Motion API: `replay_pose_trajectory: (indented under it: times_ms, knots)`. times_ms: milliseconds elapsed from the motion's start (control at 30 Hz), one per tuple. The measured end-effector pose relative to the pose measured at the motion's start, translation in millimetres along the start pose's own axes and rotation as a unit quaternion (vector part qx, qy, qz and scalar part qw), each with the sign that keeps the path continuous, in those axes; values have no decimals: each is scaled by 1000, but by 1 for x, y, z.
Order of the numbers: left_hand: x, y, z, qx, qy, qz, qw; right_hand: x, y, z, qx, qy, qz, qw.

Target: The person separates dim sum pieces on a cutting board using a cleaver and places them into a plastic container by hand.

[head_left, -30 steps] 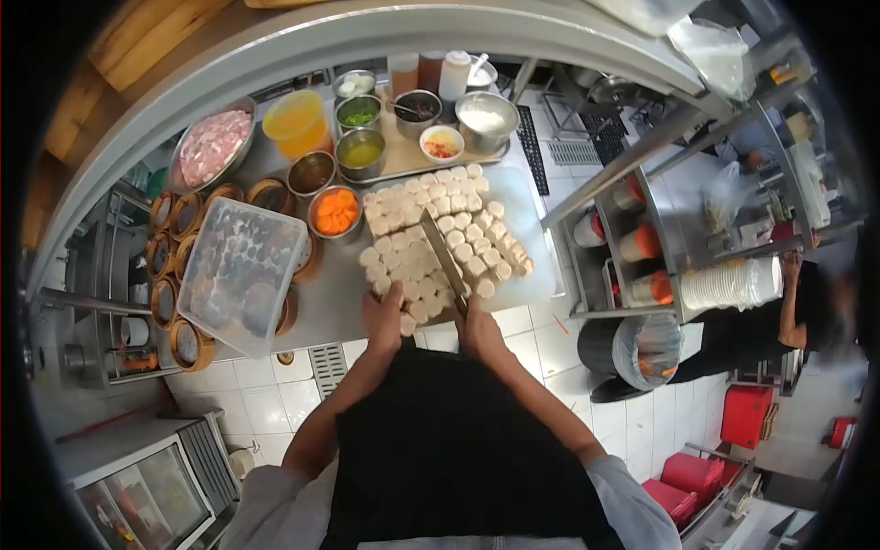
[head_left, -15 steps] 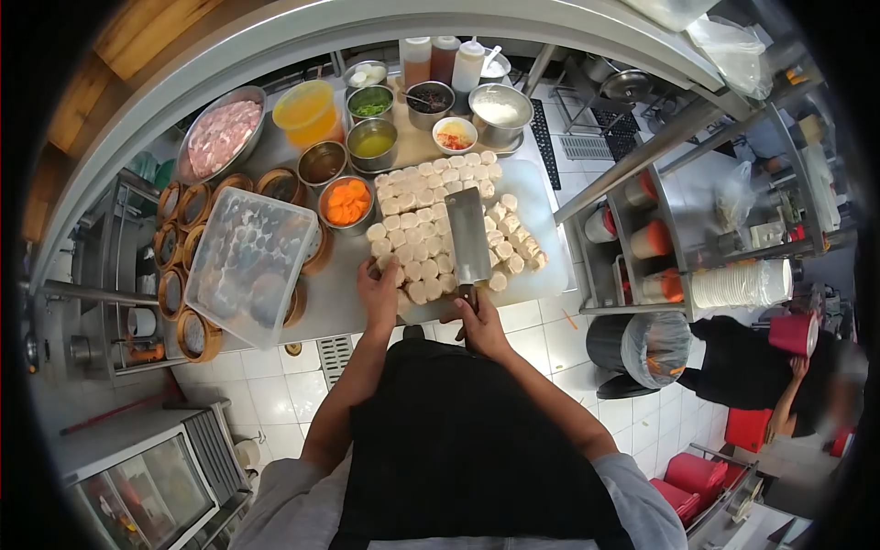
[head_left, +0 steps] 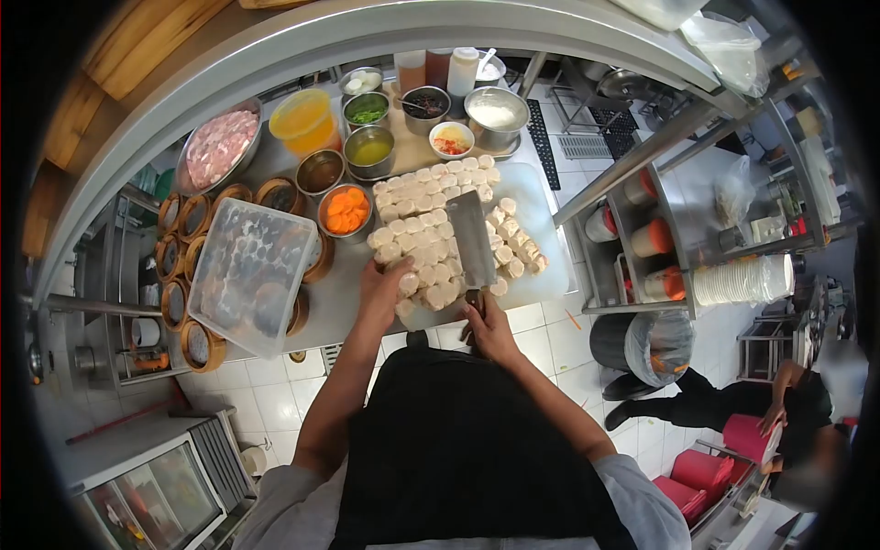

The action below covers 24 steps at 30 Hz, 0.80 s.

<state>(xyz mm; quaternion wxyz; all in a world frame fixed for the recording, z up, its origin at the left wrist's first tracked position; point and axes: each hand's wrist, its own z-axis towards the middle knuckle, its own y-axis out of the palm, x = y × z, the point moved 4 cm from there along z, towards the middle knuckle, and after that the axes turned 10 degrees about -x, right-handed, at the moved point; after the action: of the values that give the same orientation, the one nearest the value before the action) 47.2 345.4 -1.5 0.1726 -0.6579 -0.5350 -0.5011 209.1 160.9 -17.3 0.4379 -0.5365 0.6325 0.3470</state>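
Observation:
Rows of pale, round, thick pieces of food (head_left: 412, 236) sit closely packed on a white cutting board (head_left: 536, 197). My right hand (head_left: 489, 328) is closed round the dark handle of a cleaver (head_left: 471, 240). Its broad blade lies flat-looking along the right side of the main block, with several looser pieces (head_left: 515, 240) to its right. At the near left corner of the block, my left hand (head_left: 381, 293) touches the outer pieces with its fingers stretched out. Part of its fingertips is hard to make out among the pieces.
Left of the board stand a clear plastic box (head_left: 252, 270), bamboo steamers (head_left: 203, 346) and a bowl of sliced carrots (head_left: 346, 211). Behind are bowls of sauces, a yellow tub (head_left: 304, 124) and a bowl of raw meat (head_left: 223, 147). A person (head_left: 733, 403) stands at right, near a lined bin (head_left: 642, 348).
My left hand has shifted slightly so its fingers reach further over the near-left pieces. The cleaver has moved slightly. The other person has moved with the pink container towards the lower right.

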Motion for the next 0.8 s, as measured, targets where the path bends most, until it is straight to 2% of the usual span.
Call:
replay_pose_trajectory:
  times_ms: [100, 267, 367, 400, 433, 500, 600, 700, 733, 767, 800]
  knots:
    - [-10, -13, 12, -22, -23, -14, 999, -41, -18, -18, 45, -34, -175, 983]
    - [-33, -25, 29, -42, 12, -42, 998, -130, -34, -41, 177, -127, -154, 964]
    - [-19, -14, 26, -43, 17, -31, 998, -34, -21, -7, 202, -149, -301, 920]
    - [-14, -8, 24, -37, 19, -30, 999, -6, -15, 8, 88, 35, -341, 935]
    - [-16, -9, 24, -21, 27, -6, 999, -5, -7, 8, 95, -30, -300, 949]
    - [-17, -13, 30, 18, 51, 39, 998, -26, -7, 5, 67, -49, -261, 962]
    - [-25, -15, 38, -13, 47, -5, 999, -56, -18, 3, 68, 17, -304, 950]
    - [-33, -26, 41, -15, 24, -11, 1000, -124, -30, -26, 136, -37, -195, 971]
    - [-32, -23, 40, -23, 23, -20, 999, -117, -33, -31, 185, -102, -184, 960]
    - [-29, -22, 38, -29, 25, -28, 999, -106, -28, -35, 212, -103, -160, 959]
    - [-26, -20, 35, -34, 26, -37, 998, -72, -16, -27, 196, -111, -239, 945]
